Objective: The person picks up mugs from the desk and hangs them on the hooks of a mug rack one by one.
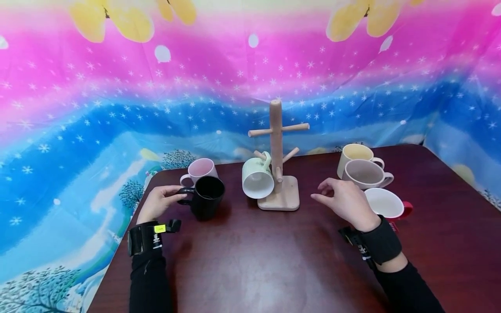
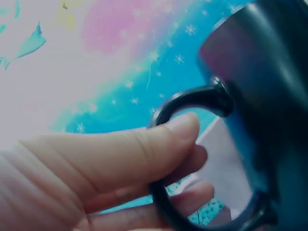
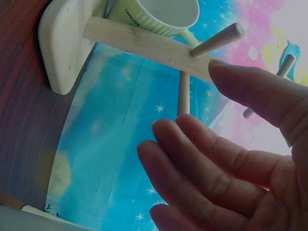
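Observation:
My left hand (image 1: 159, 203) pinches the handle of a black mug (image 1: 207, 198) between thumb and fingers; in the left wrist view the thumb (image 2: 183, 126) lies across the handle and fingertips poke through its loop. Right behind that mug stands a pink mug (image 1: 201, 168). A wooden mug tree (image 1: 276, 143) stands mid-table, with a pale green mug (image 1: 257, 178) hanging tilted by its handle on a lower left peg. To the right of the tree, my right hand (image 1: 346, 201) hovers with loosely bent fingers and nothing between them.
On the right side a yellow mug (image 1: 355, 154), a grey-beige mug (image 1: 368, 174) and a white mug with a red handle (image 1: 385, 203) stand in a row. The dark wooden table (image 1: 250, 261) ends at a colourful cloth backdrop (image 1: 219, 69).

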`<state>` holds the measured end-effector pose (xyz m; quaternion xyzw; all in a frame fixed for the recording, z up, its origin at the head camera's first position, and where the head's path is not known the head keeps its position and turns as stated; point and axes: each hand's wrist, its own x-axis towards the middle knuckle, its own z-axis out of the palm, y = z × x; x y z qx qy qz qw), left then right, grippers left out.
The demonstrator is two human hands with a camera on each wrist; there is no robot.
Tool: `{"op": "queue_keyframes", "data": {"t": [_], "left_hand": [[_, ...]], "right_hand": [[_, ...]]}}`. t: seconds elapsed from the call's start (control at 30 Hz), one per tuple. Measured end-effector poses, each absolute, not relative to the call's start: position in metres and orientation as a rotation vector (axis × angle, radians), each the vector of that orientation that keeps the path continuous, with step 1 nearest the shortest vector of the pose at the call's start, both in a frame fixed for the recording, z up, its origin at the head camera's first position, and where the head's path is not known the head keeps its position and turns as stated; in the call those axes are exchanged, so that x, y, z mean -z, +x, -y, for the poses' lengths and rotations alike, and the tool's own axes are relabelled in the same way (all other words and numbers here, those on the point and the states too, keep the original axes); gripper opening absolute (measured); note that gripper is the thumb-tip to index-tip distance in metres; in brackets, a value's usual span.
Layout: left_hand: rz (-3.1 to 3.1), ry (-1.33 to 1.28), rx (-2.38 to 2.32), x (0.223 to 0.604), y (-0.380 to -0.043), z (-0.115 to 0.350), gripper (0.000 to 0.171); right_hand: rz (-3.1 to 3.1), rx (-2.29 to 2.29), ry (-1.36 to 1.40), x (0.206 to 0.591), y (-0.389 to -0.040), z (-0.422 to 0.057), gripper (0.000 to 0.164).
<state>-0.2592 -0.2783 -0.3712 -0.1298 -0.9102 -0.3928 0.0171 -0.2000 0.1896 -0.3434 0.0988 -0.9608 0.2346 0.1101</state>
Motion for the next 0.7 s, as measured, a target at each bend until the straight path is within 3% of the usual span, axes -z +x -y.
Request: {"op": "queue_keyframes", "data": {"t": [0.7], "left_hand": [[2.782,-0.654,1.478,0.325,-0.229,0.233,0.028]], "right_hand": [[2.784,-0.683,0.307,0.344,-0.2,-0.191,0.026]]}}
